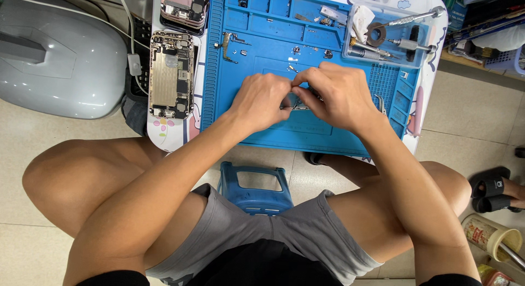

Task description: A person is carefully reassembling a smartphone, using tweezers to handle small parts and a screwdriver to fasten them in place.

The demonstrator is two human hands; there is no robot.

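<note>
Between the two hands there is a small dark phone part (299, 104), thin and metallic, lying on the middle of the blue repair mat (240, 122). Most of it is hidden under the fingers, so its exact shape cannot be told. The left hand (261, 100) is closed in a pinch, its fingertips meeting those of the right hand just above the part. The right hand (336, 94) is also curled, with thumb and forefinger pressed together on something very small, too small to identify.

The mat has raised compartments along its upper edge, and small screws and metal brackets (232, 45) lie in them and below them. At the upper right stands a clear plastic tray (418, 59) with screwdrivers, a roll of tape and a white cloth inside. Metal tweezers (380, 104) lie on the mat just beside the right hand.

Left of the mat, an opened phone body (171, 75) lies face down with its inner boards showing, and a second opened phone (185, 9), pinkish, lies above it. Below the table edge there is a blue plastic stool (254, 187). At the lower right corner, on the floor, stands a round container (489, 234) with a pale label and a yellowish lid.
</note>
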